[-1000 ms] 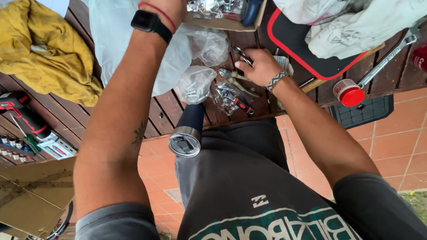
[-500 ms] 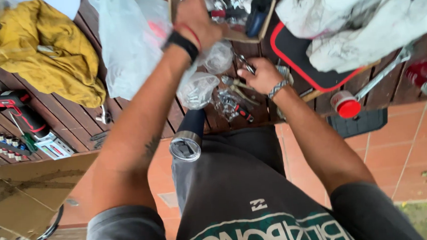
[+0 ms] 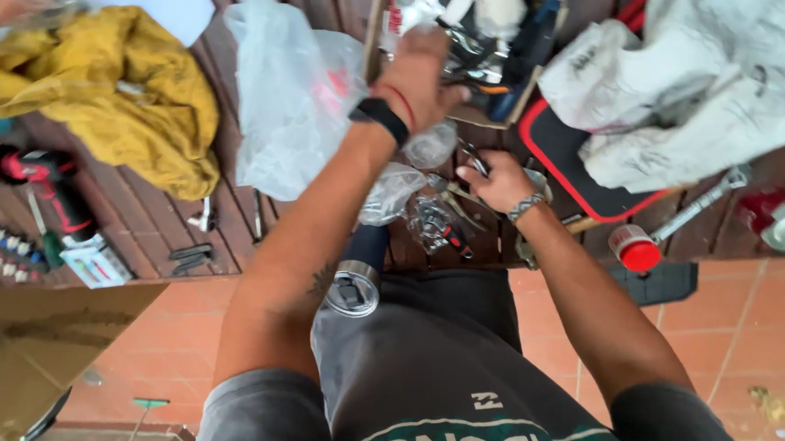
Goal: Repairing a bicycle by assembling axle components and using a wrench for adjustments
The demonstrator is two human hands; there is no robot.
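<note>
The cardboard box (image 3: 453, 26) is crammed with shiny packets and small parts, leaving no open gap inside; the left hand (image 3: 420, 78) hangs over its near edge. Left of the box, a clear plastic bag (image 3: 290, 100) blocks the table (image 3: 152, 226). Right of the box, crumpled white cloth (image 3: 701, 74) covers a red-edged black case (image 3: 580, 173). Below the box, the right hand (image 3: 495, 182) sits amid small bags and tools, tightly packed. Far left of the box, past the yellow cloth (image 3: 103, 93), bare slats beside the red drill (image 3: 50, 182) offer room.
</note>
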